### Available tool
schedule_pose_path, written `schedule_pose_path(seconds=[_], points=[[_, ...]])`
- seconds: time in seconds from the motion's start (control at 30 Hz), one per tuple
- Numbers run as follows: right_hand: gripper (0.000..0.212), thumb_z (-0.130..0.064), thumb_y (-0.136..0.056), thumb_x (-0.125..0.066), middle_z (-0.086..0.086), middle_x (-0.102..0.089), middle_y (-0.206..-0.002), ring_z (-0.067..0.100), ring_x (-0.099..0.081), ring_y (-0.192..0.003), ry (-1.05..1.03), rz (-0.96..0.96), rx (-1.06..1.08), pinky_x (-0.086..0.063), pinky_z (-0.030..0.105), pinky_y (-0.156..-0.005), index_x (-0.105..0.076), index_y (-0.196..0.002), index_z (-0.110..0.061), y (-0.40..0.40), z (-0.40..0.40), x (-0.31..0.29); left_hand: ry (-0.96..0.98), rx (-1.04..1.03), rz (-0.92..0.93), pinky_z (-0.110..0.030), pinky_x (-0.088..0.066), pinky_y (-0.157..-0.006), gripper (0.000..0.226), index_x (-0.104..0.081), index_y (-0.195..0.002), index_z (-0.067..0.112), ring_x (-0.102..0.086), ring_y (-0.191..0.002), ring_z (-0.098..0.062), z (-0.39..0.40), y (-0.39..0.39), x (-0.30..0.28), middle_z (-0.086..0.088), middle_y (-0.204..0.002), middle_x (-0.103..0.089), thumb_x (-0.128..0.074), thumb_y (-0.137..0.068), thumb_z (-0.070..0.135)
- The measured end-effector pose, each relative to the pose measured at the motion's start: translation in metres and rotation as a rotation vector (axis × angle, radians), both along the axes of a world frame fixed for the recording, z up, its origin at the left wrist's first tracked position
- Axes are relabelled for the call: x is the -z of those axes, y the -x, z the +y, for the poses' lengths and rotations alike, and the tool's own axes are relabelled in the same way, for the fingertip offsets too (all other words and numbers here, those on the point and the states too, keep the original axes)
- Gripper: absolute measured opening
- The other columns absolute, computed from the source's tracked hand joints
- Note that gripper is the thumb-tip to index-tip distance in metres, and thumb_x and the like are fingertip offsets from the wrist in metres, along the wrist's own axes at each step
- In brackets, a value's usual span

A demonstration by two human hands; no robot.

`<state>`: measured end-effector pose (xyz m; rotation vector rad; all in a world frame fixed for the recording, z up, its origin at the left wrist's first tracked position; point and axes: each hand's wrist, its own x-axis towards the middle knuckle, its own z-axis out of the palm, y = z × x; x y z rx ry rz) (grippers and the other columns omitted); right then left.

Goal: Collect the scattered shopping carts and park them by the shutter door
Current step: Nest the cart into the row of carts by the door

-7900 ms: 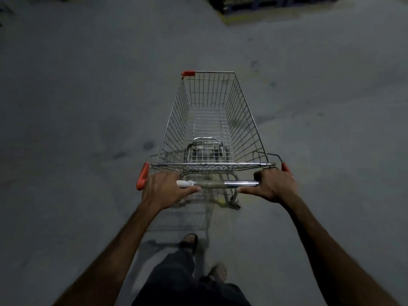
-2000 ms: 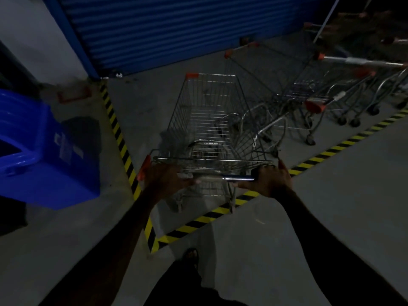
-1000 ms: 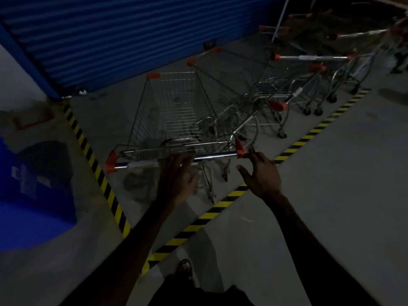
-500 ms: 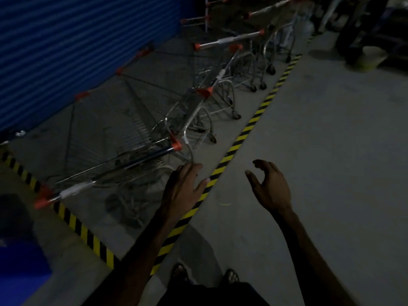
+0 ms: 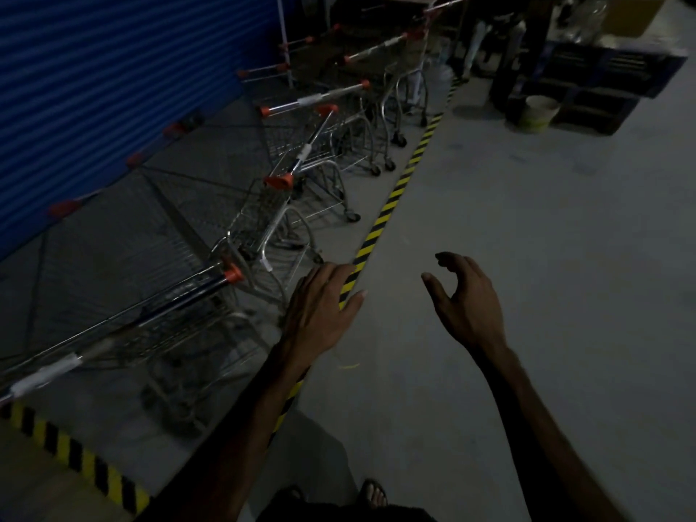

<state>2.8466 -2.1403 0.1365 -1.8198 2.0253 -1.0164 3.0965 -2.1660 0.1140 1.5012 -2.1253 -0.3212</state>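
Both hands seen empty, fingers loose: left hand (image 5: 320,310), right hand (image 5: 465,299). Nearest cart (image 5: 124,318) parked w/ others beside blue shutter (image 5: 113,77), inside striped floor tape (image 5: 391,205).

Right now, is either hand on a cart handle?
No: both the left hand and right hand hang open, clear of the nearest cart handle.

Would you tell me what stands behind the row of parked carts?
A blue shutter door stands behind the carts. Its foot is partly hidden by their baskets.
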Motion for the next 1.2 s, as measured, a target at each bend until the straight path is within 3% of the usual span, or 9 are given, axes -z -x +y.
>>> schedule_pose_path(seconds=[0.23,0.4,0.7,0.87,1.2], points=[[0.042,-0.042,-0.101,-0.068,0.004,-0.066,-0.131,0.024,-0.063,-0.119,0.088,-0.009,0.017,-0.051,0.038,-0.094,-0.063,-0.134,-0.017,-0.006,-0.007,-0.027,0.11,0.042,-0.022,-0.046,-0.054,-0.086,0.041,-0.06,-0.134,0.021,-0.059,-0.108,-0.027,-0.013,-0.003,-0.036,-0.002,-0.118,-0.062,-0.062,-0.101,0.045],[0.042,-0.04,-0.101,-0.069,0.004,-0.066,-0.132,0.024,-0.063,-0.12,0.15,-0.008,0.021,-0.052,0.041,-0.097,-0.064,-0.135,-0.016,-0.026,-0.012,-0.049,0.159,0.027,-0.005,-0.048,-0.055,-0.088,0.051,-0.059,-0.138,0.022,-0.06,-0.11,-0.026,-0.03,-0.018,-0.059,-0.002,-0.124,-0.062,-0.053,-0.099,0.054],[0.043,-0.042,-0.102,-0.068,0.005,-0.066,-0.131,0.024,-0.063,-0.12,0.213,0.008,-0.039,-0.052,0.04,-0.097,-0.063,-0.135,-0.015,-0.089,-0.034,-0.076,0.248,0.006,0.067,-0.048,-0.054,-0.092,0.046,-0.061,-0.137,0.021,-0.059,-0.115,-0.024,-0.043,-0.073,-0.083,-0.001,-0.128,-0.062,-0.06,-0.102,0.05],[0.042,-0.041,-0.103,-0.067,0.005,-0.066,-0.131,0.023,-0.061,-0.12,0.191,0.01,-0.136,-0.048,0.036,-0.096,-0.063,-0.136,-0.016,-0.141,-0.048,-0.07,0.279,-0.076,0.069,-0.039,-0.05,-0.094,0.042,-0.064,-0.136,0.018,-0.059,-0.116,-0.024,-0.03,-0.129,-0.077,-0.004,-0.127,-0.064,-0.072,-0.1,0.039],[0.045,-0.044,-0.104,-0.065,0.004,-0.064,-0.135,0.024,-0.06,-0.123,0.077,0.001,-0.431,-0.053,0.043,-0.097,-0.061,-0.14,-0.017,-0.262,-0.067,-0.038,0.313,-0.332,0.073,-0.04,-0.052,-0.092,0.041,-0.069,-0.13,0.017,-0.063,-0.112,-0.025,0.01,-0.249,-0.027,-0.002,-0.122,-0.069,-0.075,-0.094,0.038]])
